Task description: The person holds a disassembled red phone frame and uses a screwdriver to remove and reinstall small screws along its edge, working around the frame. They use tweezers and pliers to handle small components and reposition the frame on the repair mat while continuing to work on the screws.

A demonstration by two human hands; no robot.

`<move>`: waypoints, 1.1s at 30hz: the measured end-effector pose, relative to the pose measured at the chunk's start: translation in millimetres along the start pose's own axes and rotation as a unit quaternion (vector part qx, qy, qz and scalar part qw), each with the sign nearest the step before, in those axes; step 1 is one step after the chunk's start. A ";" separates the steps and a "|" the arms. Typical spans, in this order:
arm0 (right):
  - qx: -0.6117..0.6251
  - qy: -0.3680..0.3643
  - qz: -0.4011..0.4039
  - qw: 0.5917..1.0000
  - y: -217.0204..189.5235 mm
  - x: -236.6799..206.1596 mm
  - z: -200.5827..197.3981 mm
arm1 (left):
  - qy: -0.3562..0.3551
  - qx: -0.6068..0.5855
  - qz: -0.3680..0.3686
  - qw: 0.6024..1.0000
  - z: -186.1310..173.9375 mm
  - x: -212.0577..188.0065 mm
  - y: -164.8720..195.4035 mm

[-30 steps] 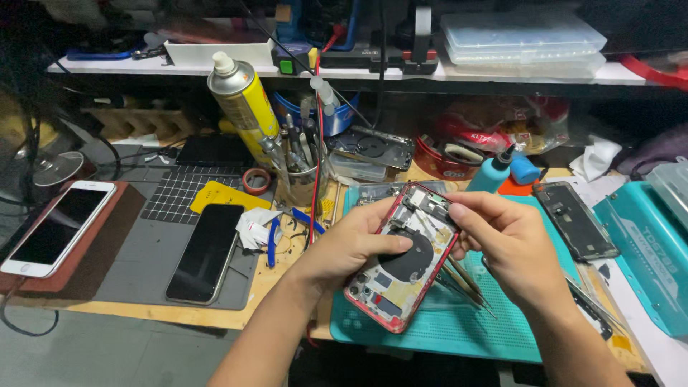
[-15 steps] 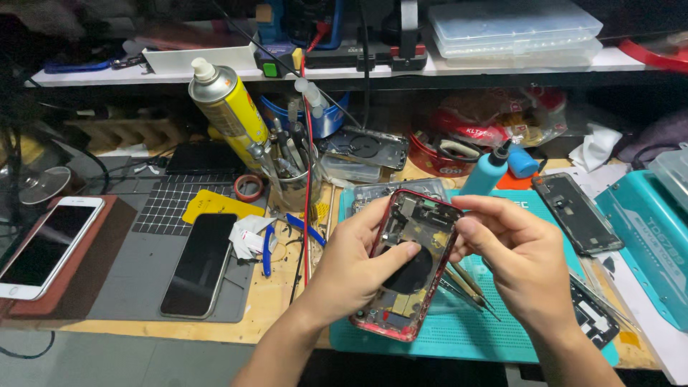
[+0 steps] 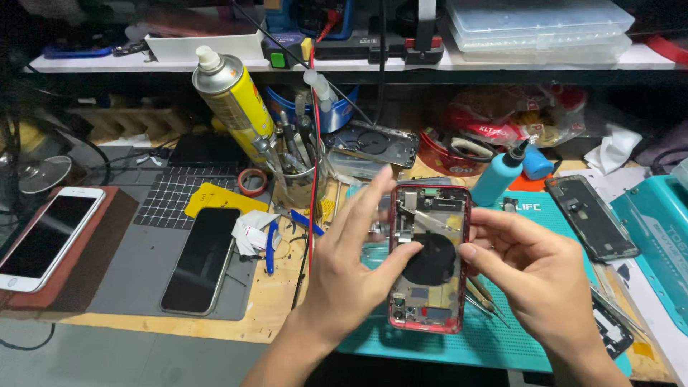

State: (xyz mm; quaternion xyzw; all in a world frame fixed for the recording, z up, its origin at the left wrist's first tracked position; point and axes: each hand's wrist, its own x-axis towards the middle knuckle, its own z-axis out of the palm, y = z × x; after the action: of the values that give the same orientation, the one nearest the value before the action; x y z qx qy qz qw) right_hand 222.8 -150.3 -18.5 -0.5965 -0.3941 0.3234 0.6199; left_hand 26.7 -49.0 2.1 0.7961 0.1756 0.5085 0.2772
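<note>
A wooden workbench [image 3: 279, 304] fills the view, with a teal work mat [image 3: 459, 344] spread over its near half at 5 o'clock and a grey cutting mat [image 3: 136, 279] at 8 o'clock.

Just right of centre, held upright above the teal mat, is an opened red phone housing [image 3: 428, 258], its inside facing the camera: a round black coil in the middle, small boards and flex cables above and below it.

The left hand [image 3: 351, 269] comes up from 6 o'clock and lies along the housing's left edge. Its thumb presses on the inside at the coil's left rim, while the other fingers [image 3: 369, 197] are spread and stretched toward 1 o'clock, partly blurred, beside the top left corner. How far they wrap behind the frame cannot be told.

The right hand [image 3: 541, 276] comes in from 4 o'clock. Its fingers are loosely curled, with the thumb and fingertips resting against the housing's right edge at mid-height; the palm stays clear of it.

On the grey mat at 8 o'clock lies a black phone [image 3: 201, 259], screen up. At 9 o'clock lies a white phone [image 3: 44, 238]. At 11 o'clock a yellow spray can [image 3: 233, 104] leans over a tool cup [image 3: 301, 172]. At 2 o'clock stands a blue squeeze bottle [image 3: 499, 175], and at 3 o'clock lies a dark phone screen [image 3: 591, 215].
</note>
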 end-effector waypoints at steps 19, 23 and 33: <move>0.006 -0.030 0.060 0.998 8.6 -9.0 1.3 | -0.087 0.151 0.158 0.972 -25.1 0.0 2.3; -0.024 -0.027 0.063 0.997 6.7 -9.0 2.9 | -0.097 0.128 0.124 0.979 -25.6 0.5 3.3; -0.033 -0.004 0.058 0.998 8.7 -10.6 0.5 | -0.064 0.138 0.078 0.985 -27.4 -4.0 14.8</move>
State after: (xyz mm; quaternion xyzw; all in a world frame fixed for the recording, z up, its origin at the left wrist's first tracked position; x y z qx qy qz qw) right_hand 217.9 -158.6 -28.3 -0.6370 -0.3717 0.3482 0.5787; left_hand 0.2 -55.8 17.4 0.8690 0.1632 0.4475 0.1342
